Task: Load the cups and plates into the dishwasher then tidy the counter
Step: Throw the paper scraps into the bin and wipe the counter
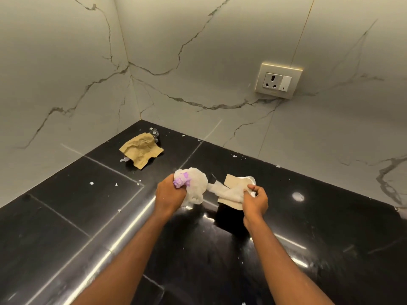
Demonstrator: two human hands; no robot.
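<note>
My left hand (170,195) is closed around a crumpled white tissue wad (196,183) with a purple scrap (182,179) bunched in it, held just above the black counter (66,205). My right hand (255,198) pinches a white tissue sheet (229,191) that stretches toward the wad. Under that sheet lies a beige paper piece (231,180) with a white edge, on top of a black box-like object (229,219). No cups, plates or dishwasher are in view.
A crumpled brown paper napkin (141,149) lies near the back corner, with a small dark shiny item (155,134) behind it. Small white paper bits (91,183) are scattered over the counter. A wall socket (278,80) sits on the marble backsplash at the right.
</note>
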